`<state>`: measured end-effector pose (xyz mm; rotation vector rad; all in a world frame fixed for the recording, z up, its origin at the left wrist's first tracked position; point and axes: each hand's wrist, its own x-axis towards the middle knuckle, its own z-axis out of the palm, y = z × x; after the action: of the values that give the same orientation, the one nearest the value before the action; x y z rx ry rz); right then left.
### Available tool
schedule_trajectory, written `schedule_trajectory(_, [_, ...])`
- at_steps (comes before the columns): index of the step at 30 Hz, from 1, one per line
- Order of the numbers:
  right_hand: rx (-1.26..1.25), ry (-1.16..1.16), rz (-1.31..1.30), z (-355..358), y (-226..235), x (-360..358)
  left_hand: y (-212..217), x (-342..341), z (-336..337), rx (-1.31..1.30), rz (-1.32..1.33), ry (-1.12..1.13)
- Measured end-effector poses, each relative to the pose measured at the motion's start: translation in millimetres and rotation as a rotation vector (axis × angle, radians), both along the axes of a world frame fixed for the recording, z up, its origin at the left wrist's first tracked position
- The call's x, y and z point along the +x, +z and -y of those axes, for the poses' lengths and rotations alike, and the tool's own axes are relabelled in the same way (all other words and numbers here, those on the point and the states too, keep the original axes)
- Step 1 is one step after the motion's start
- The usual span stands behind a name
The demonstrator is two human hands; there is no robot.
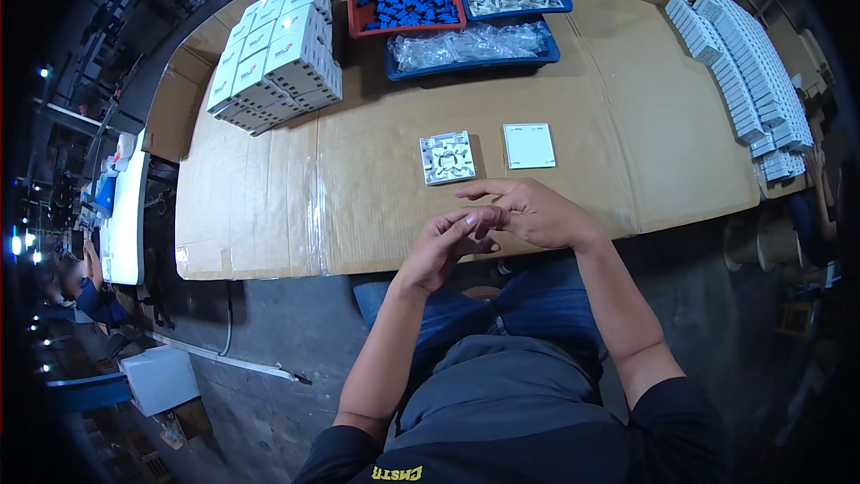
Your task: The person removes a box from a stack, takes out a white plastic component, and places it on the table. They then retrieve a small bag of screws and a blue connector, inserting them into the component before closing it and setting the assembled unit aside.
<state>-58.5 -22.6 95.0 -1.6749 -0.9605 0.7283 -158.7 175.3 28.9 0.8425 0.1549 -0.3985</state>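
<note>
Just over the table's front edge, my two hands meet at the fingertips. My left hand (436, 252) is closed, its thumb and fingers pressed together; whatever lies in them, if anything, is hidden. My right hand (548, 216) is open, with a finger stretched out to the left over the left hand's fingertips. Beyond them lies a square white plastic frame (446, 159), its moulded inner side and round central opening facing up. To its right rests a flat square white cover plate (528, 145), apart from the frame and untouched by either hand.
Cardboard covers the table (376, 179). Stacked white square units (278, 54) stand far left. At the back are a red tray (356, 31) of blue parts, a blue tray (564, 2) of small pale parts and another blue tray (475, 70) of clear bags. White stacked pieces (752, 72) line the right.
</note>
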Motion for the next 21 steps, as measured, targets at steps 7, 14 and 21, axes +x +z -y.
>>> schedule_trajectory(7, [-0.124, 0.068, 0.049, -5, -5, 8, -5, 0, 1, -0.006, -0.013, 0.006])
schedule_trajectory(14, [-0.118, 0.089, -0.100, -9, -6, 6, -8, 1, -1, -0.027, 0.037, -0.018])
schedule_trajectory(21, [-0.124, -0.003, -0.162, -10, 13, 1, -4, 1, -1, -0.020, 0.015, -0.010])
